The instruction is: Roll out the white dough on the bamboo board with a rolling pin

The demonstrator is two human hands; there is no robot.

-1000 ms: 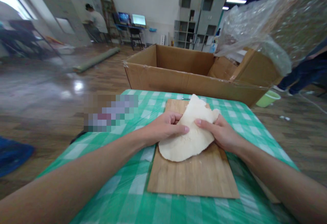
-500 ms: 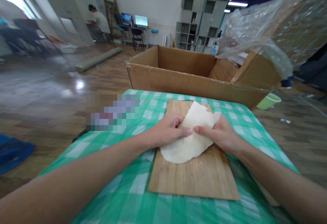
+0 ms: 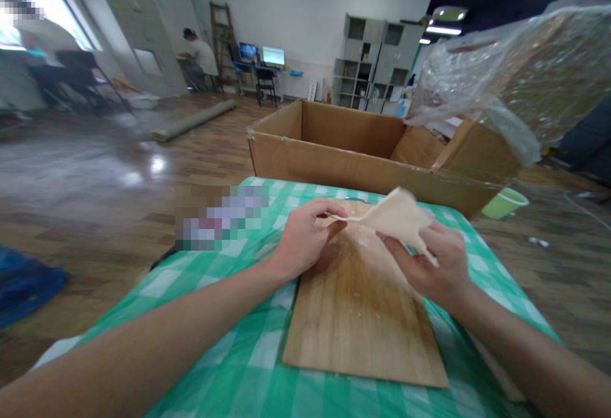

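A thin, pale sheet of dough (image 3: 398, 215) is lifted above a wooden cutting board (image 3: 363, 322). My left hand (image 3: 310, 235) pinches its left edge between thumb and fingers. On the other side, my right hand (image 3: 432, 259) grips the dough, with a flap of it hanging by the fingers. The sheet is bent and seen nearly edge-on near my left hand. White flour specks and crumbs lie on the board. At the board's far end a metal handle (image 3: 356, 200) shows.
A green checked cloth (image 3: 229, 335) covers the table. Beyond it stands a large cardboard box (image 3: 324, 151) with a plastic-wrapped piece (image 3: 515, 81) leaning over its right end. A pale green bin (image 3: 506, 203) sits on the floor at right. Someone sits at the back (image 3: 203, 55).
The dough has come up off the board and tipped, so its wide face no longer lies flat. My right hand has moved right and turned; the view has tilted slightly upward.
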